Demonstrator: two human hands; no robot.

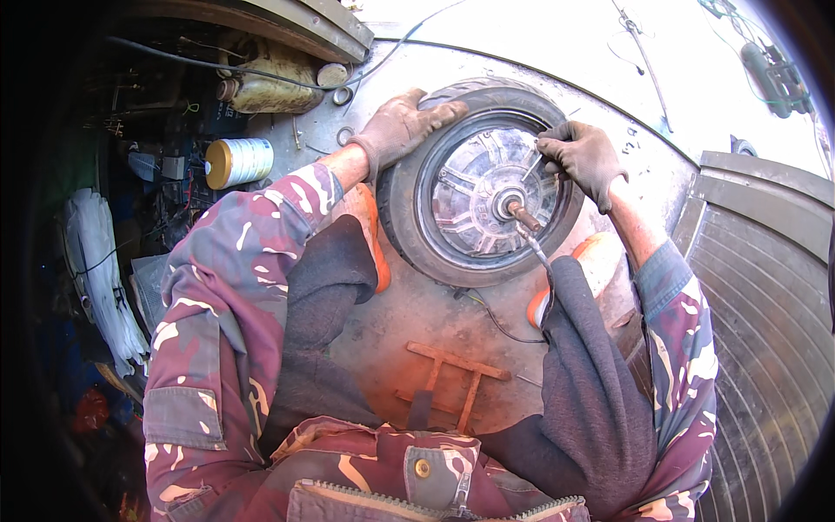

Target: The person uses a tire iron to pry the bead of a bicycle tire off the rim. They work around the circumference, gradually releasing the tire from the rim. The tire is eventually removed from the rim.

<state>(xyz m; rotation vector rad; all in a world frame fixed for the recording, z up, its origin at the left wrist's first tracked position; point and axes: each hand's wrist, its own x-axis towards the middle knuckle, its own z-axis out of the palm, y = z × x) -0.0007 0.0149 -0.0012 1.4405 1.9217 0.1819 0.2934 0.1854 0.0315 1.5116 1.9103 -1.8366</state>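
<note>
A wheel with a black tyre (402,228) lies flat on the floor between my feet, a round silver hub motor (470,183) at its middle. My left hand (404,130), in a brown-grey glove, rests on the tyre's upper left side with fingers stretched out. At the hub's right edge my right hand (584,158), gloved too, pinches a thin metal rod (531,167) that slants down to the hub cover. Its exact kind is hidden by the fingers. From the hub centre a brownish axle (524,216) sticks up, with a cable running from it toward my right knee.
Left of the wheel lie a white spool with a yellow end (239,163), a dirty plastic jug (274,83) and a bundle of white strips (103,278). A rusty metal frame (457,374) sits between my legs. Ribbed metal panelling (765,304) borders the right.
</note>
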